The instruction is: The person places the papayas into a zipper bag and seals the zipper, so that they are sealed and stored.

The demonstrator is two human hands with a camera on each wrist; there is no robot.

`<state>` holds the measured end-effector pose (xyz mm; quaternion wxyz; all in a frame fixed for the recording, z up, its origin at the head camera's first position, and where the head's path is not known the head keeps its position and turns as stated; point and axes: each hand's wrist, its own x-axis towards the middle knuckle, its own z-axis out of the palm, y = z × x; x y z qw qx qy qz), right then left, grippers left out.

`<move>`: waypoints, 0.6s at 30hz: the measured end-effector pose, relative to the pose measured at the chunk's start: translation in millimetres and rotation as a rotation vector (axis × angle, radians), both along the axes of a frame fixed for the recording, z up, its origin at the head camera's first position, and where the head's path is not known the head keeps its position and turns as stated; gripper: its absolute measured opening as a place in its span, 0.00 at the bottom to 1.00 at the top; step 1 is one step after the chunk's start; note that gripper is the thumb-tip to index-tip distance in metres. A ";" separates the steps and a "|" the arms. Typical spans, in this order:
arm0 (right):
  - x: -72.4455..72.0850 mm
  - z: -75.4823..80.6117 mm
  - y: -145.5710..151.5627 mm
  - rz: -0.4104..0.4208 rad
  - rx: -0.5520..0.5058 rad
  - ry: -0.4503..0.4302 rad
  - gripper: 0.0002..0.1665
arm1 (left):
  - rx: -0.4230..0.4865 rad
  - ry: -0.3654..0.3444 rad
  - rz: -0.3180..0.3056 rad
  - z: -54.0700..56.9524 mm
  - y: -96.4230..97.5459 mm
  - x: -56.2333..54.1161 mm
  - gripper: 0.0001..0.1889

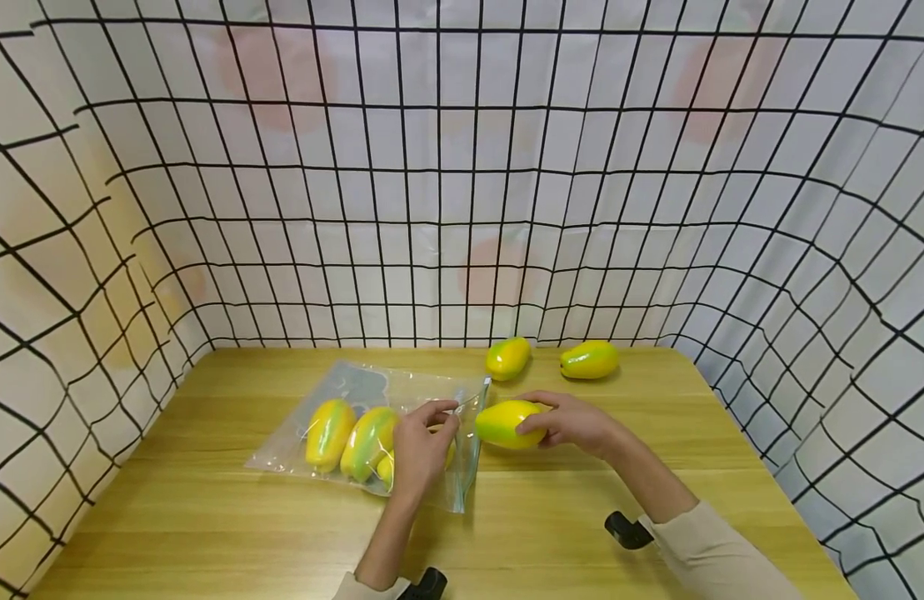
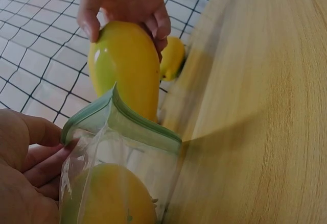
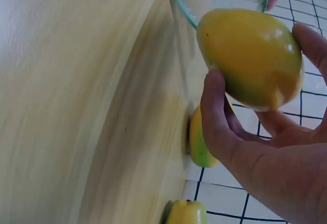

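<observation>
A clear zip bag [image 1: 432, 379] lies on the table with several yellow-green mangoes [image 1: 329, 433] inside. My left hand [image 1: 422, 446] pinches the bag's upper edge near its green zip opening [image 2: 143, 127], which gapes apart in the left wrist view. In my right hand [image 1: 577, 425] is another mango [image 1: 506, 423], gripped at its right end by thumb and fingers. Its far end is at the mouth of the bag; in the left wrist view, the zip edge covers its lower part [image 2: 125, 66]. The left palm hides part of the bagged fruit in the head view.
Two more mangoes, one [image 1: 508, 358] and another [image 1: 589, 359], lie at the back of the wooden table [image 1: 581, 533]. A white wall with a black grid [image 1: 447, 192] stands behind and on both sides.
</observation>
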<state>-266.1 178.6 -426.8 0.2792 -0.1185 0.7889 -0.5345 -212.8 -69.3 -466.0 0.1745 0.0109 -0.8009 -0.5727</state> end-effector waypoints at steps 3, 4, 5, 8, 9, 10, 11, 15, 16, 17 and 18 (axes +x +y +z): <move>-0.1 -1.7 -3.1 0.033 -0.011 -0.035 0.38 | 0.001 0.003 0.003 0.0 -0.8 0.0 0.09; 0.1 -2.1 -3.9 0.041 -0.013 -0.044 0.38 | -0.001 0.000 0.005 0.2 -0.7 0.5 0.09; 0.4 -2.2 -4.7 0.046 -0.014 -0.050 0.37 | -0.003 0.001 0.006 0.0 -0.7 0.4 0.10; 0.8 -2.4 -7.1 0.060 -0.012 -0.058 0.37 | -0.005 -0.005 0.009 0.2 -0.7 1.2 0.10; 0.7 -2.7 -7.9 0.061 -0.012 -0.061 0.37 | -0.005 -0.006 0.009 0.5 -0.7 1.4 0.10; 0.5 -3.2 -8.6 0.061 -0.012 -0.065 0.37 | -0.005 -0.004 0.008 0.6 -0.7 1.6 0.10; 0.2 -3.9 -9.3 0.062 -0.012 -0.071 0.37 | -0.006 0.000 0.007 0.1 -0.7 1.3 0.10; -0.5 -7.3 -11.8 0.069 -0.016 -0.100 0.37 | -0.003 0.009 0.004 -0.7 -0.7 0.4 0.09; -0.4 -8.1 -12.3 0.075 -0.019 -0.107 0.37 | 0.000 0.010 0.001 -1.1 -0.6 0.1 0.09; -0.2 -8.7 -12.8 0.081 -0.023 -0.115 0.37 | 0.003 0.009 -0.001 -1.3 -0.4 -0.1 0.09; 0.1 -9.4 -13.1 0.092 -0.026 -0.119 0.37 | 0.007 0.005 -0.003 -1.2 -0.3 0.0 0.09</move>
